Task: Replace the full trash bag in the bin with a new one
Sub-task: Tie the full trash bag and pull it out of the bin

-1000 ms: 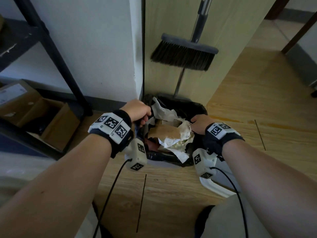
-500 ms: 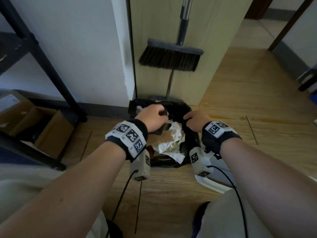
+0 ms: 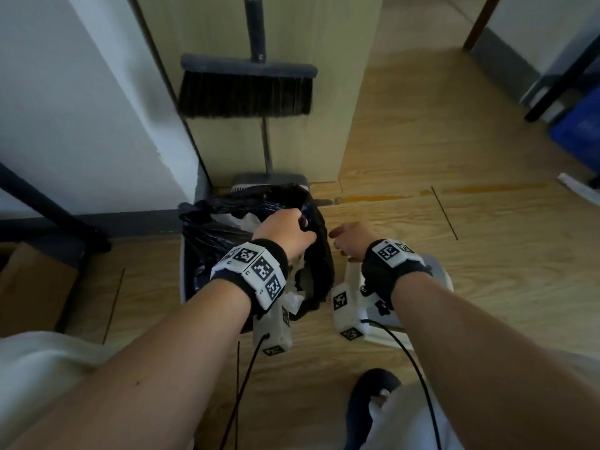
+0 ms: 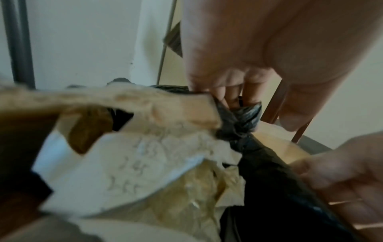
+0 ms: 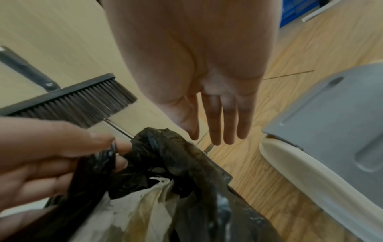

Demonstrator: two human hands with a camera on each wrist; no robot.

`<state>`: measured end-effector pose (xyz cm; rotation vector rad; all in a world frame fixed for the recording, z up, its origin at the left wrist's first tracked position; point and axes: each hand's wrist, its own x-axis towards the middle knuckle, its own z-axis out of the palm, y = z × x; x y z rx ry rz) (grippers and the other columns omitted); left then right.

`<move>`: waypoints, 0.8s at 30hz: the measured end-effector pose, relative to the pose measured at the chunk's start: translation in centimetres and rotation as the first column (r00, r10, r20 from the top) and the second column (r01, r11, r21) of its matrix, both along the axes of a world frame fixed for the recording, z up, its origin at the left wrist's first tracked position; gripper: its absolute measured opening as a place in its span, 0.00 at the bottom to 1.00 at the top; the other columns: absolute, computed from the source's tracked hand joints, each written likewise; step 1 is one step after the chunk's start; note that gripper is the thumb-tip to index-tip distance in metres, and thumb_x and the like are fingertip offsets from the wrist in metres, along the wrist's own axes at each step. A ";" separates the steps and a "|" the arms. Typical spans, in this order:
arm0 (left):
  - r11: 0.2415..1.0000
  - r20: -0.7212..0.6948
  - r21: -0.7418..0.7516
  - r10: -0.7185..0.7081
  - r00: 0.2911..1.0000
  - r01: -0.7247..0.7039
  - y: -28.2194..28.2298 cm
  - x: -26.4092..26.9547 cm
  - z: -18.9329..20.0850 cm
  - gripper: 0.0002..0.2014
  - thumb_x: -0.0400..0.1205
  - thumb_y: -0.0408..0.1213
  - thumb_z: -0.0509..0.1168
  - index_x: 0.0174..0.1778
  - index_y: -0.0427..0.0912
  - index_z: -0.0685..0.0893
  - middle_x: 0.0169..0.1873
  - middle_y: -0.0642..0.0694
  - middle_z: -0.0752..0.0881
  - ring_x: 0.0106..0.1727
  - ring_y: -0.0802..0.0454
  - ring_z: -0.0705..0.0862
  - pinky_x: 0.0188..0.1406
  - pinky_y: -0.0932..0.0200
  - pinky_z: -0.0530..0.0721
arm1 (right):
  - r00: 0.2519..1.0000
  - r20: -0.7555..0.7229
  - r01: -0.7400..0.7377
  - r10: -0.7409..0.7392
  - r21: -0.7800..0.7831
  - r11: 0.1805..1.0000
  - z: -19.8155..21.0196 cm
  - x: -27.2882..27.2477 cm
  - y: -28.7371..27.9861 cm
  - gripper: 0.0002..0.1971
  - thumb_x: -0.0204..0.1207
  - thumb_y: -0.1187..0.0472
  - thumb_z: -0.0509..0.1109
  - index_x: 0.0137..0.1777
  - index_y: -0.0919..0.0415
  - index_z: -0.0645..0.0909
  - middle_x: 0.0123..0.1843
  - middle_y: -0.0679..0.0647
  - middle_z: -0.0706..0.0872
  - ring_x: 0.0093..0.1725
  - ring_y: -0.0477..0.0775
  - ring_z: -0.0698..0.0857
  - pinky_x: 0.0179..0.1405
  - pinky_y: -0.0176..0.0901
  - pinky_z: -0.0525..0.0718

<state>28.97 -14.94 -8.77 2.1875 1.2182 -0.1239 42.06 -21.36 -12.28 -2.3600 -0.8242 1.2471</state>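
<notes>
The full black trash bag (image 3: 207,235) sits in the white bin (image 3: 183,274), with crumpled paper and wrappers (image 4: 145,160) showing at its mouth. My left hand (image 3: 302,227) reaches across the opening and pinches a gathered bunch of the bag's rim (image 4: 238,119) at the bin's right side. My right hand (image 3: 337,241) hovers just right of the bag, fingers (image 5: 217,127) straight and holding nothing. In the right wrist view the left hand (image 5: 62,155) grips the black plastic (image 5: 165,152).
The bin's grey and white lid (image 5: 331,131) lies on the wooden floor right of the bin. A broom (image 3: 246,89) and dustpan (image 3: 269,185) lean on the panel behind. A cardboard box (image 3: 32,287) under a black rack is at the left, a blue crate (image 3: 578,125) far right.
My left hand has moved from the bin's left rim across to the right, gathering the bag's edge. My right hand has let go of the bag and opened beside it.
</notes>
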 end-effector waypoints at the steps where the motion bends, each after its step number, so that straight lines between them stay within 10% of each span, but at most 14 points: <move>1: 1.000 -0.018 0.025 0.006 1.000 -0.006 0.1 0.4 -0.4 0.16 0.79 0.48 0.62 0.57 0.43 0.80 0.54 0.44 0.84 0.54 0.46 0.82 0.50 0.53 0.79 | 1.000 -0.021 0.015 -0.015 0.007 1.000 -0.5 0.2 0.0 0.19 0.79 0.68 0.61 0.69 0.63 0.79 0.71 0.62 0.81 0.71 0.63 0.79 0.67 0.50 0.78; 12: 0.960 -0.336 0.263 -0.002 0.942 0.096 -0.1 3.1 -2.9 0.43 0.67 0.70 0.63 0.70 0.41 0.72 0.66 0.41 0.78 0.69 0.40 0.75 0.67 0.44 0.71 | 0.949 -0.192 -0.277 0.249 -0.140 0.950 -4.1 0.1 -0.5 0.20 0.84 0.64 0.58 0.74 0.67 0.71 0.72 0.67 0.77 0.70 0.66 0.78 0.67 0.53 0.77; 24: 0.991 -0.319 -0.091 -0.127 0.939 0.103 0.5 2.0 -2.8 0.17 0.67 0.51 0.71 0.41 0.45 0.75 0.39 0.49 0.78 0.46 0.48 0.80 0.42 0.53 0.79 | 0.951 -0.256 -0.204 0.172 -0.103 0.974 -5.9 -1.5 -0.1 0.22 0.80 0.58 0.64 0.73 0.64 0.73 0.70 0.64 0.80 0.67 0.64 0.80 0.68 0.57 0.79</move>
